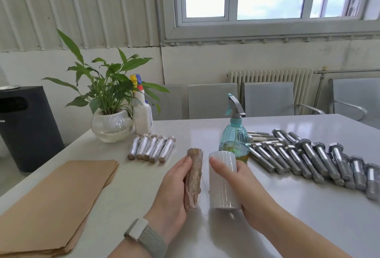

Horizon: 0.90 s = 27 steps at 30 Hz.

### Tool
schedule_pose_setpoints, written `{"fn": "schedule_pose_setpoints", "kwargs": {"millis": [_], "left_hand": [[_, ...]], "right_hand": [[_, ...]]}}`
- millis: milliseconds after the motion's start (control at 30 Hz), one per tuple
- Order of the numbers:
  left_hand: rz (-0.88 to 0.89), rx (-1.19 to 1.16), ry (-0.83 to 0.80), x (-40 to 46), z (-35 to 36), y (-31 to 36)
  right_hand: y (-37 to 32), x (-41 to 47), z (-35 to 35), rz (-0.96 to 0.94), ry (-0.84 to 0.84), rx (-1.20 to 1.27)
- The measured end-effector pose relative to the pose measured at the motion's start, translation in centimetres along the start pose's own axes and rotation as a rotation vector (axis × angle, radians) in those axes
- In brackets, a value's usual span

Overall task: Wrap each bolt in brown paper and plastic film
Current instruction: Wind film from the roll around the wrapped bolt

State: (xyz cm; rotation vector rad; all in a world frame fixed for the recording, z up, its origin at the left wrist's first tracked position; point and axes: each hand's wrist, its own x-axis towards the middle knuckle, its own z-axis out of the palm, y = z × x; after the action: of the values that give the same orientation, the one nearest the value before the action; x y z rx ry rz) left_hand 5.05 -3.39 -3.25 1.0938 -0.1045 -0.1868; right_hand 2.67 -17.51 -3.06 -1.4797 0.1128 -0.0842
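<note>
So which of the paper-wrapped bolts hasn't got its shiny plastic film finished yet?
The wrapped bolt held in the left hand: it looks brown, while the five finished ones by the plant pot look silvery.

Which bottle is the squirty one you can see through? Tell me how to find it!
Find the white table, then the pile of bare bolts on its right side. The spray bottle stands at the pile's left edge. Unlike the white bottles beside the plant, it is clear teal with a grey trigger.
</note>
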Motion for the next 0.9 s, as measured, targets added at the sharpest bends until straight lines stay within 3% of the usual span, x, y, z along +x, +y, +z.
{"fn": "schedule_pose_setpoints", "kwargs": {"millis": [200, 333, 533, 767, 900], "left_hand": [[-0.05, -0.189, -0.059, -0.3, 0.6, -0.4], [-0.015, -0.173, -0.167, -0.4, 0.2, -0.3], [0.107, -0.13, 0.061, -0.4, 0.0, -0.9], [0.058, -0.02, 0.013, -0.7, 0.5, -1.0], [0.11, 0.068, 0.019, -0.6, 0.5, -0.9]], "right_hand": [[0.7, -0.5, 1.6, -0.058, 0.095, 0.082], [0.7, -0.9, 1.8, -0.066, 0.082, 0.181], [1.0, -1.3, 2.1, 0.188, -0.156, 0.393], [0.3, -1.2, 1.6, 0.056, -0.245, 0.231], [0.1, -1.3, 1.9, -0.001, -0.124, 0.107]]}}
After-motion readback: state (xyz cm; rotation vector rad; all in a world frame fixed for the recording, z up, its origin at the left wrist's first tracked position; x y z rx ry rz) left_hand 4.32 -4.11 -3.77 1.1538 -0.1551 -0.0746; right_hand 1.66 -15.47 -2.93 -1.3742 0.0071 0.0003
